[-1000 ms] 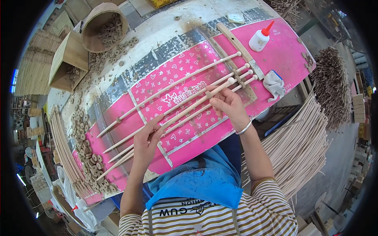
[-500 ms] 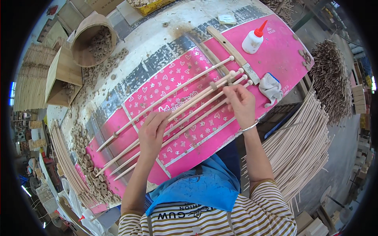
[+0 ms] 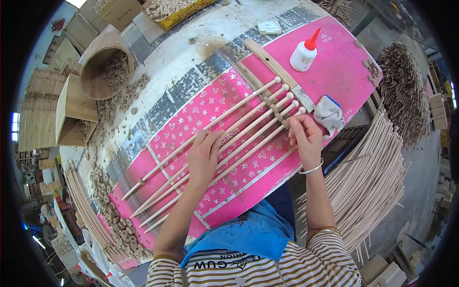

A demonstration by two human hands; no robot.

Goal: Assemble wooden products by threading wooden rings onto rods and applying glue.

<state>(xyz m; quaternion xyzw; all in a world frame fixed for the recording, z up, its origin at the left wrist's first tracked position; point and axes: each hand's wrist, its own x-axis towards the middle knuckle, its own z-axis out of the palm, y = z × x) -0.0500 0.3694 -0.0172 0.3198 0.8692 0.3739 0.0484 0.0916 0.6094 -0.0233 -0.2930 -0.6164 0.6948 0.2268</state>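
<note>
Several pale wooden rods (image 3: 248, 135), each with a ball at one end and a point at the other, lie side by side on a pink patterned mat (image 3: 248, 172). Small wooden rings (image 3: 276, 111) sit in a row across them below the balls. A lone ring (image 3: 142, 181) is near the pointed end of the farthest rod. My left hand (image 3: 204, 155) lies across the rods' middle, its fingers closed on one of them. Beside the nearest ball end, my right hand (image 3: 307, 138) is closed in a pinch; what its fingertips hold is hidden.
A wooden strip (image 3: 272, 62) crosses the mat beyond the balls. Farther right are a white glue bottle (image 3: 303, 56) with red nozzle and a white glove (image 3: 328, 114). Loose rings (image 3: 125, 229) and a round wooden tub (image 3: 91, 79) lie left. Rod bundles (image 3: 358, 186) stand at right.
The rods were bunched near the ball ends and are now spread more evenly, rings lined up across them. My right hand has moved slightly right and nearer; my left hand slid along the rods.
</note>
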